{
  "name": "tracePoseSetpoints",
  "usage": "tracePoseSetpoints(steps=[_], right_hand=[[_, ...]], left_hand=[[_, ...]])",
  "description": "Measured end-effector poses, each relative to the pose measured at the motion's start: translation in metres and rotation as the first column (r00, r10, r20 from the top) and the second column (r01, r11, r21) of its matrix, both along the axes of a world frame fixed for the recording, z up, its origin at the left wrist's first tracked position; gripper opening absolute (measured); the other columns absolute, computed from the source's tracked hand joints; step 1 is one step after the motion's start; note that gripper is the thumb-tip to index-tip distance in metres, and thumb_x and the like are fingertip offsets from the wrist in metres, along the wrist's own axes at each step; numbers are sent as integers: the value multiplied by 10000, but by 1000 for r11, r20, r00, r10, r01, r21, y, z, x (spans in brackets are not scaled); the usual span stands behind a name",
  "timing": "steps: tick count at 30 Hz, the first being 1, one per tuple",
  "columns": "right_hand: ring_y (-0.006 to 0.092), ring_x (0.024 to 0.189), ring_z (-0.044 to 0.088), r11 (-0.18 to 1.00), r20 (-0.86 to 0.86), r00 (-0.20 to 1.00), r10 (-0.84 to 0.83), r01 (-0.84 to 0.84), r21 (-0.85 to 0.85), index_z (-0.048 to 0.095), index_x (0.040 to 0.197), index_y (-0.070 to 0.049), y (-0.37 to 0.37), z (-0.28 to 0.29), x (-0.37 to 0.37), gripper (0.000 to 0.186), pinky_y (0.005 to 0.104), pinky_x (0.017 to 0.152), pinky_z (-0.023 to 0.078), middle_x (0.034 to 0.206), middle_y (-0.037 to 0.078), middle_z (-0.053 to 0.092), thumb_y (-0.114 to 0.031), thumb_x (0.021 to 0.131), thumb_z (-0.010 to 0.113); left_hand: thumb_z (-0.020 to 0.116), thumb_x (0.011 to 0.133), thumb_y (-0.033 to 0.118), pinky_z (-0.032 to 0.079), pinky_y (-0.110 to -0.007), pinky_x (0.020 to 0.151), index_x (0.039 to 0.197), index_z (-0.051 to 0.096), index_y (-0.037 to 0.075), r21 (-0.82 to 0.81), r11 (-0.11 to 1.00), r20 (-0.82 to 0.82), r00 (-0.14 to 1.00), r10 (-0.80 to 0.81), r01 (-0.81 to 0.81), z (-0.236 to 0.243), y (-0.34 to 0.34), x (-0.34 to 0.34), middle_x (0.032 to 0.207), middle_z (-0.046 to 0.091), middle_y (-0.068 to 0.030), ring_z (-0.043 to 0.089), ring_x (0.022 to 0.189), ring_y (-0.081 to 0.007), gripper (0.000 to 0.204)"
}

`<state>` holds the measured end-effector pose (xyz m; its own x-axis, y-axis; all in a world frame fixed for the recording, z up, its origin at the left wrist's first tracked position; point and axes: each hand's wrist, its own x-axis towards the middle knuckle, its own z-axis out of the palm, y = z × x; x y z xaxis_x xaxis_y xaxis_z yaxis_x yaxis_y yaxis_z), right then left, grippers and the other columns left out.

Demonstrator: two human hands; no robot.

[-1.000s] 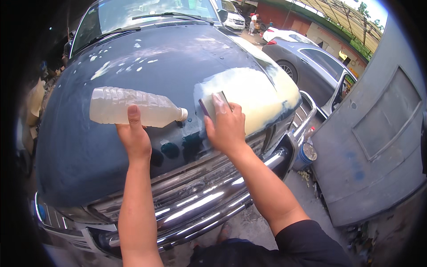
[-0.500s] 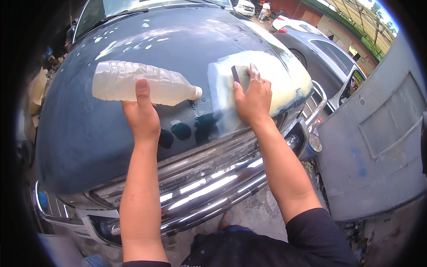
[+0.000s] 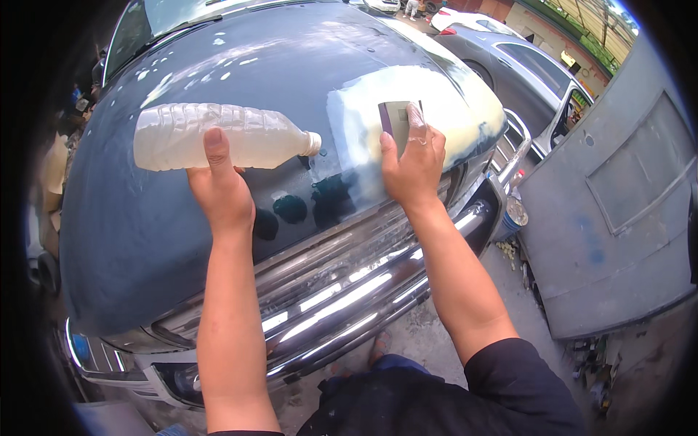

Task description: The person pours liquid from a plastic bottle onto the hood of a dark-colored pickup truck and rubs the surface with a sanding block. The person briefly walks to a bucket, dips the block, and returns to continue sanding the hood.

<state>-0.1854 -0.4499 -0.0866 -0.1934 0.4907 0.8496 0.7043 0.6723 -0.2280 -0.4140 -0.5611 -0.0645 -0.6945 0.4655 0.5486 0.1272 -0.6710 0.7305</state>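
My left hand [image 3: 224,192] is wrapped around a clear plastic bottle [image 3: 171,138] of cloudy liquid, thumb on top. The bottle lies nearly level over the dark blue car hood [image 3: 145,232], its uncapped-looking mouth toward the right. My right hand [image 3: 414,174] grips a flat sanding block [image 3: 393,116], grey-green with a dark purple edge, against the pale filler patch [image 3: 349,105] on the hood's right front. My fingers cover the block's right side. Dark wet spots [image 3: 291,209] show on the hood below the bottle's mouth.
Along the hood's front edge runs a chrome grille and bumper bar [image 3: 342,309]. A grey metal panel [image 3: 567,276] leans at the right, near a blue-and-white bucket [image 3: 512,218]. A grey car [image 3: 531,69] stands behind, and a person [image 3: 411,9] is far off.
The bottle and my left hand have shifted slightly left. In my right hand the block shows more of its flat face. The whole view has tilted a little.
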Motion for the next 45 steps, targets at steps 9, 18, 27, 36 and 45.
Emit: tracePoseSetpoints(steps=[9, 18, 27, 36, 45], right_hand=[[392, 1102, 488, 990, -2, 997, 80, -79, 121, 484, 1377, 1, -40, -21, -15, 585, 486, 983, 400, 1304, 194, 540, -181, 856, 678], [387, 1183, 438, 985, 72, 987, 144, -150, 80, 526, 1354, -42, -104, -44, -40, 547, 473, 1013, 367, 1406, 163, 476, -195, 850, 672], [408, 1136, 452, 998, 30, 998, -61, 60, 27, 483, 1368, -19, -44, -30, -8, 582, 525, 961, 386, 1363, 176, 494, -200, 850, 677], [410, 1130, 433, 994, -20, 994, -103, 103, 19, 469, 1373, -4, 0, -20, 20, 591, 540, 972, 369, 1384, 180, 457, -200, 852, 669], [407, 1153, 459, 986, 86, 986, 140, -147, 81, 472, 1386, -8, -85, -42, -24, 608, 497, 1000, 384, 1364, 185, 496, -172, 842, 688]], left_hand=[[607, 956, 550, 414, -262, 667, 1215, 541, 62, 18, 1000, 28, 999, 23, -24, 3, -4, -1, 1037, 617, -19, 573, 875, -104, 556], [603, 959, 548, 411, -250, 652, 1211, 541, 64, 8, 999, -4, 999, 46, -46, 0, -1, -3, 1025, 613, -17, 565, 850, -91, 549], [615, 956, 537, 400, -240, 635, 1209, 538, 68, -6, 999, 13, 999, 44, -44, -1, 0, -3, 1020, 612, -11, 561, 846, -83, 538], [620, 953, 538, 398, -239, 636, 1218, 537, 69, 7, 1000, 19, 1000, 16, -16, 5, 1, 3, 1026, 611, -7, 551, 840, -78, 546], [621, 963, 509, 397, -237, 648, 1212, 545, 65, -12, 1000, -13, 1000, 28, -28, 2, -6, -5, 1029, 608, -2, 551, 851, -75, 515]])
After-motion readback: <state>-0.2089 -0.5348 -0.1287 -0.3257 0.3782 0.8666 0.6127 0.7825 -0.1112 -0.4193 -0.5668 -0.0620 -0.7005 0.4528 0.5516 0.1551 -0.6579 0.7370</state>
